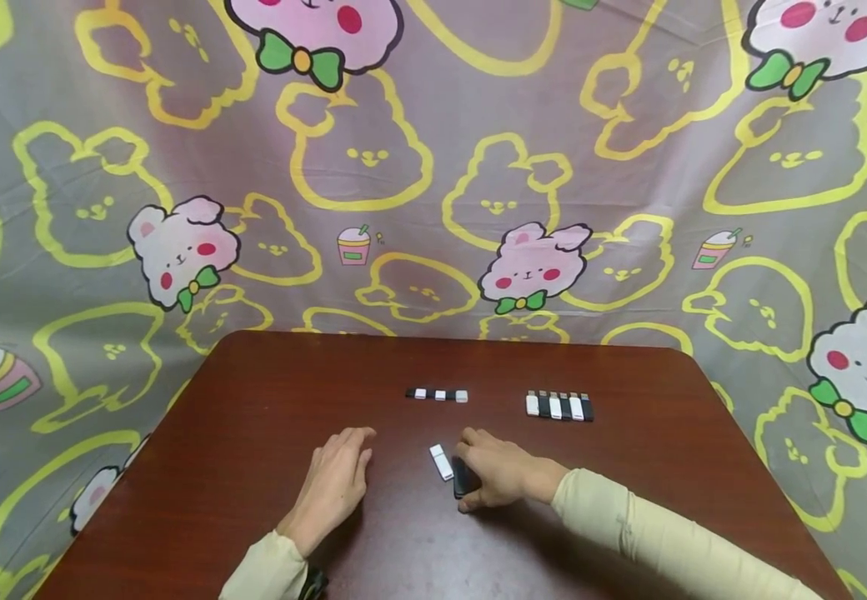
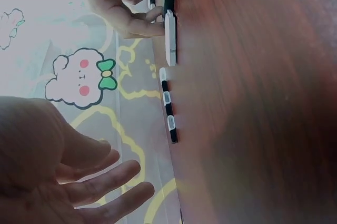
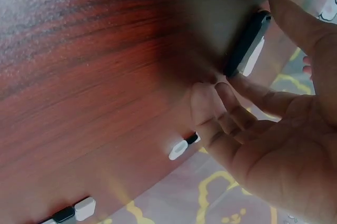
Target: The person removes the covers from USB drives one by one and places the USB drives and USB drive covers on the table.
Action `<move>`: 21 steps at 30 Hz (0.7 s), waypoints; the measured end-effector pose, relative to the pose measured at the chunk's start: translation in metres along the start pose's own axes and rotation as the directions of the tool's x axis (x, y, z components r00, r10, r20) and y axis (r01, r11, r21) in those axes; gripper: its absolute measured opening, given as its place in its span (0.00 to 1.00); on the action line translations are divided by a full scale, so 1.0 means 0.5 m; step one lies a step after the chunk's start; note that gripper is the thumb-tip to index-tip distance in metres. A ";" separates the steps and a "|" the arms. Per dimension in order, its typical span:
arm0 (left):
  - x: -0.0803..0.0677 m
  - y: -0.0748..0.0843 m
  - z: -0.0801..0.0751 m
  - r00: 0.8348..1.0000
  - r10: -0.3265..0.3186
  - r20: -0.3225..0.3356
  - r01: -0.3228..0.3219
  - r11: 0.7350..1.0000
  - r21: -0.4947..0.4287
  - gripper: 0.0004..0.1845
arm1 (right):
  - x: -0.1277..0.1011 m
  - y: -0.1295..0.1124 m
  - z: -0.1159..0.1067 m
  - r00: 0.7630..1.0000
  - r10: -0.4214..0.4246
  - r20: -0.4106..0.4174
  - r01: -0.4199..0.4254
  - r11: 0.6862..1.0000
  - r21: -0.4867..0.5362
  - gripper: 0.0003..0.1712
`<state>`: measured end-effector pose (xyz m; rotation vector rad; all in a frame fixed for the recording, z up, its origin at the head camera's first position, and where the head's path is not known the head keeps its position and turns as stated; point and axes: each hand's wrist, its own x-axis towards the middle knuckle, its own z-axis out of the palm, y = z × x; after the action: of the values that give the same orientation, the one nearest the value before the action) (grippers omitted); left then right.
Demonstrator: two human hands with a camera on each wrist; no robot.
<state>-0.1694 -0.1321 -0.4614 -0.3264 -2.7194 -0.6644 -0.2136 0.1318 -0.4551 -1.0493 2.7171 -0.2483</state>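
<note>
My right hand (image 1: 504, 471) holds a black USB flash drive (image 1: 466, 479) end to end between thumb and index finger, low over the table. In the right wrist view the same black flash drive (image 3: 246, 44) shows between those two fingers, the others bent beside it. Close by on its left lies a white flash drive (image 1: 441, 462), slanted. My left hand (image 1: 332, 483) is apart from everything to the left, fingers loosely bent and holding nothing; the left wrist view shows the left hand (image 2: 79, 171) with its fingers spread.
Farther back, a row of black and white caps (image 1: 439, 395) lies side by side. To its right is a row of several uncapped black and white flash drives (image 1: 556, 407), connectors pointing away. The brown table (image 1: 268, 400) ends at a patterned cloth (image 1: 403, 275).
</note>
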 end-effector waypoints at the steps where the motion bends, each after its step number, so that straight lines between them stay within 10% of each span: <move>1: -0.001 0.001 0.000 1.000 -0.004 0.005 0.004 1.000 -0.003 0.13 | 0.000 0.000 0.002 1.000 -0.006 -0.009 0.006 1.000 -0.002 0.39; 14: 0.003 0.017 0.007 0.999 0.000 0.043 0.002 0.999 -0.033 0.12 | -0.008 0.018 0.026 0.995 -0.070 -0.067 0.069 0.997 -0.021 0.31; 21: 0.024 0.034 0.006 0.999 0.035 0.035 -0.033 0.997 -0.068 0.10 | -0.013 0.041 0.005 0.968 -0.089 -0.234 0.080 0.996 -0.047 0.32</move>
<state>-0.1763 -0.1141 -0.4526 -0.4040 -2.7231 -0.7489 -0.2215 0.1510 -0.4617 -1.2201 2.8985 -0.3600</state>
